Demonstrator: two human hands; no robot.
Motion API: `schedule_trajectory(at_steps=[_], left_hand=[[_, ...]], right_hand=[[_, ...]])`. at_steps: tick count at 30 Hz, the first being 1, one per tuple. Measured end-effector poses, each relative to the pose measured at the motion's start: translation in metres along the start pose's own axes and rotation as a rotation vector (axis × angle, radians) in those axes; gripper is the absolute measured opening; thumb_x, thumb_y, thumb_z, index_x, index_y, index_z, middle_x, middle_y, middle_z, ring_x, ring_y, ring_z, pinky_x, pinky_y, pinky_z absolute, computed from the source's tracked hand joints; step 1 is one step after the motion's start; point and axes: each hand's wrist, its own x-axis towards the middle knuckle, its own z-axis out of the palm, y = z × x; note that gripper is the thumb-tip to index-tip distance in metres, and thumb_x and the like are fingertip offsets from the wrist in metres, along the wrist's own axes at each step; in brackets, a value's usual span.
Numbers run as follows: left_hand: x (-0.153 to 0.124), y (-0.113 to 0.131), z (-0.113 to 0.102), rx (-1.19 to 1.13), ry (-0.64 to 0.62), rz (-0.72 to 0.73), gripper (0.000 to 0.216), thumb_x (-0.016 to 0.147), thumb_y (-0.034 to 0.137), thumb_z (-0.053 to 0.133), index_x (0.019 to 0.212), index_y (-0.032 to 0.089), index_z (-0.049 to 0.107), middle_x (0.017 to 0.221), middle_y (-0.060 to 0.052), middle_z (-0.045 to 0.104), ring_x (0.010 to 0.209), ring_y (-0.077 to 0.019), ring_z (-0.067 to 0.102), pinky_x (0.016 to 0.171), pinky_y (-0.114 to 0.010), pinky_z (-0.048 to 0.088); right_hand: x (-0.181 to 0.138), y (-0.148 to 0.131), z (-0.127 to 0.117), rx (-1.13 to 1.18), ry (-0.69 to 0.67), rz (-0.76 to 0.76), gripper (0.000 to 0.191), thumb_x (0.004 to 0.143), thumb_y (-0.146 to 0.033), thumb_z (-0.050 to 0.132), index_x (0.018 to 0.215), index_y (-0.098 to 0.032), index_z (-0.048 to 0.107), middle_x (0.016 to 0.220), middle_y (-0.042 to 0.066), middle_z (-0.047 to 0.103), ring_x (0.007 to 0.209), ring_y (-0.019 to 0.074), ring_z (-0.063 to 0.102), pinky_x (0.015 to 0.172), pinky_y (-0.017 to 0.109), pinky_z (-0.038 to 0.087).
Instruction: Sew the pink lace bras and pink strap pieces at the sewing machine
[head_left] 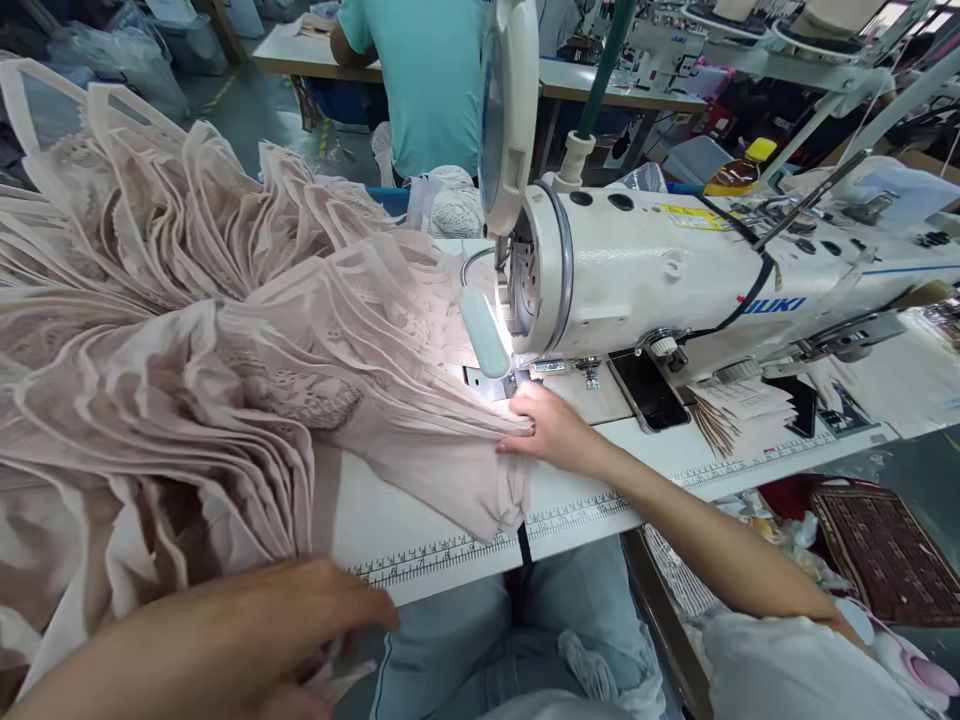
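A big heap of pale pink pleated lace fabric (187, 330) covers the left half of the white sewing table (570, 510). My right hand (547, 425) rests on the fabric's edge just in front of the needle of the white Juki sewing machine (675, 270), fingers pressed together pinching the cloth. My left hand (247, 640) lies low at the table's front edge, fingers curled over the hanging fabric, partly blurred.
A lit lamp (484, 330) shines on the needle area. A phone (651, 390) and a stack of small fabric pieces (742, 410) lie under the machine arm. A person in a teal shirt (424, 80) sits at the table behind. A brown basket (885, 550) stands at the right.
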Motion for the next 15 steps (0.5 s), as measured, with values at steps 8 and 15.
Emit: schedule_trajectory(at_steps=[8, 15], left_hand=[[0.117, 0.031, -0.022, 0.673, 0.7, 0.04, 0.028, 0.101, 0.026, 0.044, 0.11, 0.01, 0.066, 0.107, -0.017, 0.066, 0.103, -0.0302, 0.058, 0.098, -0.046, 0.04], [0.102, 0.024, -0.012, 0.484, 0.504, 0.409, 0.03, 0.097, 0.01, 0.047, 0.07, 0.018, 0.055, 0.07, 0.0, 0.053, 0.065, -0.0161, 0.046, 0.067, -0.031, 0.035]], right_hand=[[-0.027, 0.011, -0.001, 0.409, 0.095, 0.151, 0.022, 0.082, -0.034, 0.066, 0.076, -0.022, 0.049, 0.073, -0.003, 0.059, 0.069, 0.0164, 0.057, 0.065, 0.028, 0.043], [-0.022, 0.014, 0.002, 0.631, 0.154, 0.211, 0.014, 0.082, -0.032, 0.064, 0.085, -0.021, 0.058, 0.072, -0.002, 0.063, 0.064, 0.0146, 0.062, 0.061, 0.029, 0.052]])
